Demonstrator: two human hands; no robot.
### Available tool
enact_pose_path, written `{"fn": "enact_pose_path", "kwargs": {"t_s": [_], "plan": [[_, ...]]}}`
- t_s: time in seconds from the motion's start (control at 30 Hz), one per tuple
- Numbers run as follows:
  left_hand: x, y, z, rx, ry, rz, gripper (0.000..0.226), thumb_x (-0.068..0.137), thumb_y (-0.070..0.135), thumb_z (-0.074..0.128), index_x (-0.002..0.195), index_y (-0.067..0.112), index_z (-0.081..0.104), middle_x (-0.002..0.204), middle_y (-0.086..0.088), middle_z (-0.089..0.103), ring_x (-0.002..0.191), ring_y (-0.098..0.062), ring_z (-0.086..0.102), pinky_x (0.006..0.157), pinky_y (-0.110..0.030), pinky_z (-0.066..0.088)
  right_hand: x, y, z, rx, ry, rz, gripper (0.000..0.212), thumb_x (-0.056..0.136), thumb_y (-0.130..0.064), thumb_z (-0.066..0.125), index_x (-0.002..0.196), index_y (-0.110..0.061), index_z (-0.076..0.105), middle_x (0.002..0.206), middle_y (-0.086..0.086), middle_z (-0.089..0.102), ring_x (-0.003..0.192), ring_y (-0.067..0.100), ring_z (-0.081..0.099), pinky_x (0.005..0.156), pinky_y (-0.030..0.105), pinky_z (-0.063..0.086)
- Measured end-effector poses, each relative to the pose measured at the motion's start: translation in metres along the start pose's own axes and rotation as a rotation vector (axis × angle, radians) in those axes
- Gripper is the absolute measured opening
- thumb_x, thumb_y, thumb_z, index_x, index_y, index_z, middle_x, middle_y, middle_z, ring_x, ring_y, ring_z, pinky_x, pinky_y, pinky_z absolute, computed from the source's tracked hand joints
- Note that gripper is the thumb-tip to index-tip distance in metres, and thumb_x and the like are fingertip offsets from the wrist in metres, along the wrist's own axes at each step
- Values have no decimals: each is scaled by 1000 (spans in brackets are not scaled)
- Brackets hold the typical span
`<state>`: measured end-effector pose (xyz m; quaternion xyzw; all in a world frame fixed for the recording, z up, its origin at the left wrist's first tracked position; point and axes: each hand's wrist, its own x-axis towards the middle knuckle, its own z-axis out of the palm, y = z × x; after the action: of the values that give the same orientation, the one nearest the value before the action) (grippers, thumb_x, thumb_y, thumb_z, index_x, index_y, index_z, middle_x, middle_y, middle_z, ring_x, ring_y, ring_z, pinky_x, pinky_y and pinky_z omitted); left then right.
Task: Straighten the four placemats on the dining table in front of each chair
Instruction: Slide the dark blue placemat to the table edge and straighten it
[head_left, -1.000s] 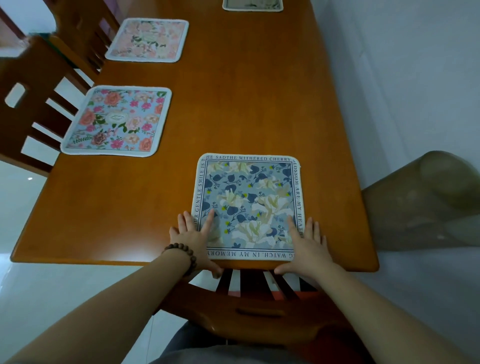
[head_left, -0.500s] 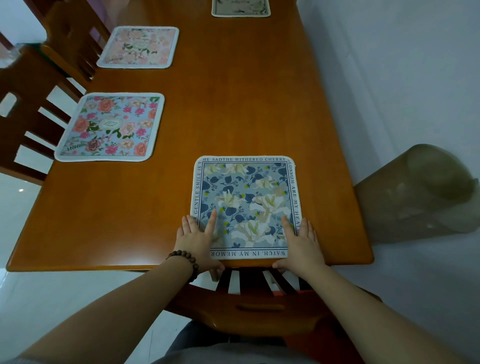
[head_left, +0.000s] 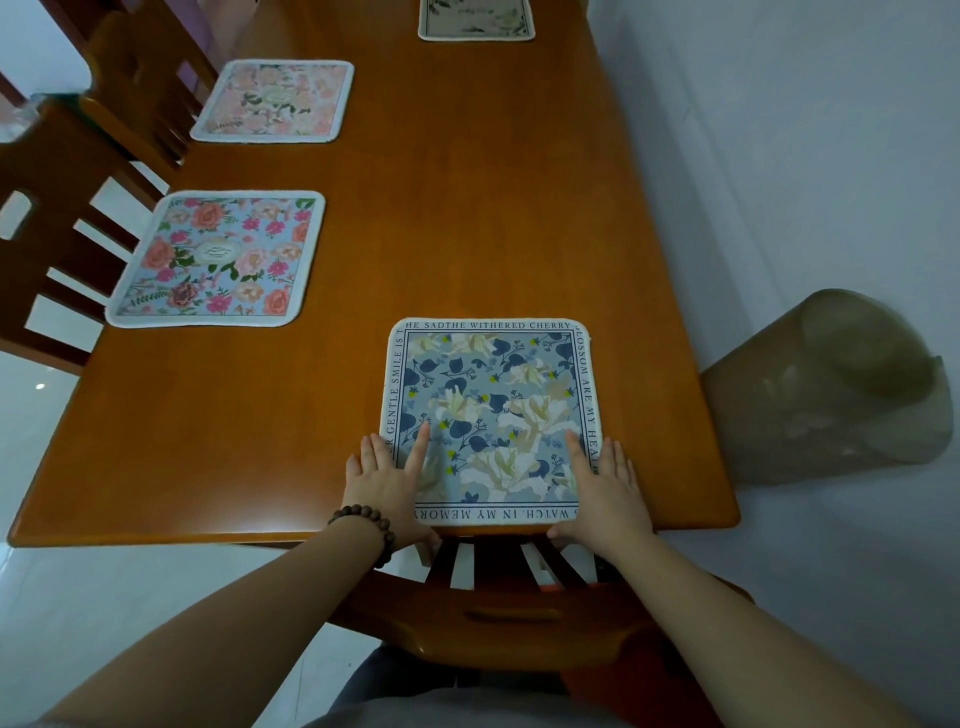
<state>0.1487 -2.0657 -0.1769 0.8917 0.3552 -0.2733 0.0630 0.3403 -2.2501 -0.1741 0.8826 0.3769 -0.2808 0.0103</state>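
Note:
A blue placemat (head_left: 491, 410) with white flowers and a text border lies at the near end of the wooden table (head_left: 467, 208), its near edge flush with the table edge. My left hand (head_left: 389, 491) lies flat on its near left corner, with the thumb hooked under the edge. My right hand (head_left: 605, 493) holds the near right corner the same way. A floral placemat (head_left: 218, 260) with pink and orange roses lies at the left side. Farther back sits a pale pink placemat (head_left: 275, 101). A beige placemat (head_left: 475, 21) is at the far end, cut off by the frame.
A wooden chair back (head_left: 498, 608) stands between me and the table. Two more chairs (head_left: 57, 218) line the left side. A translucent brown bin (head_left: 831, 389) stands on the floor to the right, by a white wall (head_left: 805, 130).
The blue placemat has slid slightly toward the near table edge and turned square with it, both hands staying on its near corners.

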Motion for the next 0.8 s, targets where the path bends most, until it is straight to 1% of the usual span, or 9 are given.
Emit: {"fn": "enact_pose_path", "kwargs": {"t_s": [0.13,0.23,0.3,0.37,0.43,0.5,0.57,0.7,0.8], "plan": [[-1,2,-2,-17,-11,-4,147,48,86,64,134,31,-43,153,-33,-2,143,-44,0,113,-52,13,1,-1,-1,23,21,1,136,61,-56,80,145,-32,-23,156,23,-14,144,33,-14,115,41,-5],[-2,2,-4,-12,-27,-6,147,49,86,63,134,30,-42,153,-32,-3,143,-43,-1,113,-52,13,1,-2,-1,26,7,7,135,62,-54,81,146,-31,-23,155,23,-15,144,34,-15,116,42,-4],[-1,1,-6,-2,-60,-9,145,49,87,61,137,29,-39,154,-31,-5,143,-43,-2,113,-53,14,1,-3,-2,16,-19,10,134,64,-54,80,146,-30,-24,155,24,-17,144,35,-15,116,43,-3],[0,0,-9,-27,-102,-25,139,52,89,56,142,29,-31,155,-28,-7,144,-40,-3,113,-53,15,2,-3,-5,21,-36,22,131,67,-58,76,146,-29,-24,155,24,-16,144,35,-14,116,43,-2],[2,1,-12,-104,-125,-62,126,59,91,46,147,30,-21,156,-24,-8,144,-38,-4,113,-54,14,4,-4,-8,49,-27,39,119,74,-64,66,147,-28,-20,156,23,-11,145,35,-8,116,43,0],[3,2,-14,-178,-93,-105,114,66,89,37,149,30,-13,157,-20,-9,144,-36,-4,113,-55,12,6,-5,-13,83,12,56,103,83,-65,53,150,-25,-14,157,22,-3,145,35,-3,117,44,4],[4,6,-15,-220,-23,-121,104,73,85,33,150,29,-9,158,-15,-10,145,-34,-4,114,-56,11,6,-6,-17,105,51,73,92,88,-63,46,151,-22,-8,158,21,-1,145,35,-2,117,45,5],[2,15,-20,-248,142,-102,92,82,76,29,151,27,-6,160,-9,-7,145,-31,-7,115,-55,8,5,-7,-25,123,103,60,85,91,-61,42,152,-21,-1,159,16,-4,145,32,-6,117,43,3],[-2,24,-25,-272,213,-66,88,84,73,29,151,27,-4,160,-6,-7,145,-28,-10,115,-54,4,2,-9,-30,133,126,56,82,92,-60,41,152,-20,1,159,15,-3,145,31,-6,117,43,3]]}}
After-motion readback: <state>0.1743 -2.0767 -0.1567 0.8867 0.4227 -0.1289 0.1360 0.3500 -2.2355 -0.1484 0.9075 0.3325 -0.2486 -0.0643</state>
